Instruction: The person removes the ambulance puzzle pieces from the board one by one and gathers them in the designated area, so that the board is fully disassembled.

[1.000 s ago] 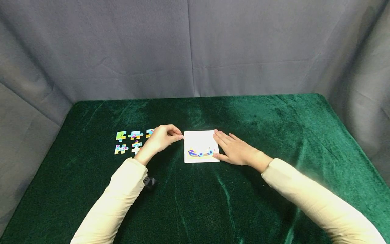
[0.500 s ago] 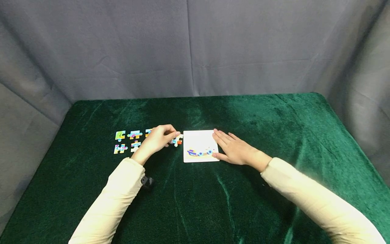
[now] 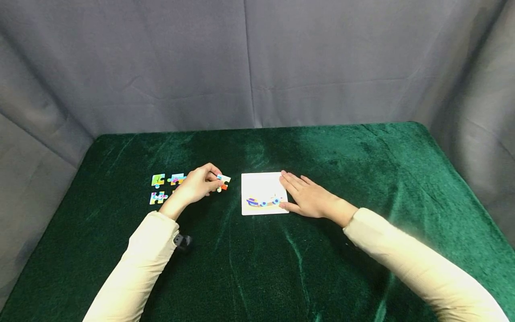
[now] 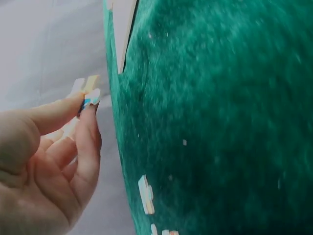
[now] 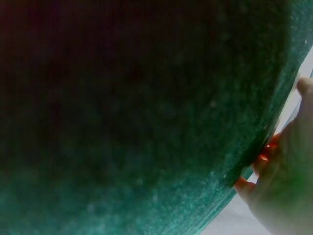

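Between thumb and fingers, my left hand (image 3: 194, 184) pinches a jigsaw puzzle piece (image 3: 224, 180) with white, blue and orange-red parts, left of the white board and apart from it. The left wrist view shows the piece (image 4: 91, 98) edge-on at the fingertips. The square white puzzle board (image 3: 260, 183) lies flat, with a blue, yellow and orange vehicle picture across its lower part. My right hand (image 3: 307, 197) rests with straight fingers on the board's right edge; its fingers are partly out of frame in the right wrist view.
Loose puzzle pieces lie at the left: a green one (image 3: 158, 180), a blue-and-pink one (image 3: 176, 179) and a pale one (image 3: 158, 197). My left hand and wrist cover others. Dark green velvet cloth (image 3: 257, 268) covers the table; a grey curtain (image 3: 257, 67) hangs behind it.
My left hand has drawn back leftward from the board's left edge, carrying the puzzle piece, which now shows at its fingertips. My right hand stays on the board's right edge.
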Demonstrator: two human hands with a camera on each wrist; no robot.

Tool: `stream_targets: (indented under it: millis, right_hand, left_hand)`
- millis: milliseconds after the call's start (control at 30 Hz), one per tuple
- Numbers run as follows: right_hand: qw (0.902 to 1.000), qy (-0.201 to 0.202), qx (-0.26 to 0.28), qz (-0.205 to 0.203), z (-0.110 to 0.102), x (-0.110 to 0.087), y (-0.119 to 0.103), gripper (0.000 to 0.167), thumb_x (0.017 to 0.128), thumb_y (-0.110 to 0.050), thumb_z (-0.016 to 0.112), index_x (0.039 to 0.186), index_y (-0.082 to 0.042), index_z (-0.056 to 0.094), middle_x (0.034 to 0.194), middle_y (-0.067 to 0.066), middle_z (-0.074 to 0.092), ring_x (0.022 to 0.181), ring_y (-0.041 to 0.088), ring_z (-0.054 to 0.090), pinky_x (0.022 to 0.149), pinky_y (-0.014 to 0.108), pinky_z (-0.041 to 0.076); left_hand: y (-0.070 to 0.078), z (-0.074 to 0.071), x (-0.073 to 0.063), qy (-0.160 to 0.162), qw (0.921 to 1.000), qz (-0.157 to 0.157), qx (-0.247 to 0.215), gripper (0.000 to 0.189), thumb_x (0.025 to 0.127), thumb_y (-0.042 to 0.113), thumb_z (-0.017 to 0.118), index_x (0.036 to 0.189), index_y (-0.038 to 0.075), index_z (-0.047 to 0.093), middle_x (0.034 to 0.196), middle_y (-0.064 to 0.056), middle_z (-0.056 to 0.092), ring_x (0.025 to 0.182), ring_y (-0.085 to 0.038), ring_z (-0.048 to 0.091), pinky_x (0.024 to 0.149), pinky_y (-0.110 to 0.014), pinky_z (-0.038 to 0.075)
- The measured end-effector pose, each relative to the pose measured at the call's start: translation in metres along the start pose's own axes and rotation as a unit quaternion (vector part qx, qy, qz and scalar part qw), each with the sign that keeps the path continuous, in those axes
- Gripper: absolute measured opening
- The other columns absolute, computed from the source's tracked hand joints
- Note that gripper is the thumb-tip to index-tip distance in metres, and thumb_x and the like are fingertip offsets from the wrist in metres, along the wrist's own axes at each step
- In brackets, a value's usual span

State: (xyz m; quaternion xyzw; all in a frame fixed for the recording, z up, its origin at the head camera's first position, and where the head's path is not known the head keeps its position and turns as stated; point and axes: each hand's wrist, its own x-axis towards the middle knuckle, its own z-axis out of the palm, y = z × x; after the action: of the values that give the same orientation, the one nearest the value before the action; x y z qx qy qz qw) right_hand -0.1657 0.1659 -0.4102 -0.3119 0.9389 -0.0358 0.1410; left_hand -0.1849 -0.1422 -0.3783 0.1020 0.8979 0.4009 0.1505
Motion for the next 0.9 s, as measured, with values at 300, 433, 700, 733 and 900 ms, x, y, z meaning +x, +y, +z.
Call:
stream_targets:
  millis: [300,433,700,733,900]
  right_hand:
    - [1.0,0.003,0.002,-0.002,0.0,0.0,0.0,0.076,0.098,-0.051,0.039,0.152,-0.001,0.016,0.16,0.015,0.012,0.148,0.028,0.016,0.118,0.051,0.019]
    - [1.0,0.002,0.002,-0.001,0.0,-0.001,0.0,0.076,0.098,-0.051,0.039,0.152,-0.001,0.016,0.161,0.015,0.012,0.149,0.028,0.016,0.118,0.051,0.018]
    - [1.0,0.001,0.007,-0.003,-0.001,-0.001,0.0,0.076,0.098,-0.051,0.039,0.152,-0.002,0.016,0.161,0.015,0.011,0.149,0.027,0.015,0.118,0.051,0.018]
    - [1.0,0.001,0.008,-0.003,-0.001,-0.001,-0.001,0.076,0.098,-0.051,0.039,0.152,-0.002,0.016,0.161,0.015,0.011,0.149,0.027,0.015,0.118,0.051,0.018]
    - [0.9999,0.003,0.009,-0.003,0.0,-0.001,-0.001,0.076,0.098,-0.05,0.04,0.152,-0.001,0.016,0.161,0.015,0.011,0.149,0.028,0.016,0.118,0.052,0.018]
  left_hand:
    - [-0.01,-0.017,-0.011,0.002,0.9997,0.023,0.0,0.027,0.095,0.008,0.055,0.121,-0.001,0.057,0.095,-0.02,0.067,0.082,-0.025,0.067,0.071,-0.031,0.057]
    - [-0.014,-0.023,-0.015,0.012,0.9993,0.027,0.022,0.028,0.096,0.006,0.053,0.122,-0.001,0.059,0.096,-0.02,0.065,0.082,-0.024,0.066,0.072,-0.031,0.056]
    - [-0.022,-0.03,-0.021,0.027,0.999,-0.012,0.032,0.025,0.091,0.01,0.062,0.113,-0.001,0.06,0.092,-0.015,0.064,0.063,-0.012,0.05,0.05,-0.023,0.041]
    - [-0.024,-0.03,-0.021,0.029,0.9991,-0.016,0.026,0.024,0.09,0.01,0.064,0.11,-0.003,0.06,0.091,-0.015,0.064,0.063,-0.011,0.05,0.05,-0.022,0.042]
    - [-0.032,-0.03,-0.021,0.032,0.9992,-0.021,0.014,0.022,0.086,0.009,0.068,0.099,-0.006,0.059,0.084,-0.013,0.065,0.066,-0.007,0.05,0.055,-0.02,0.042]
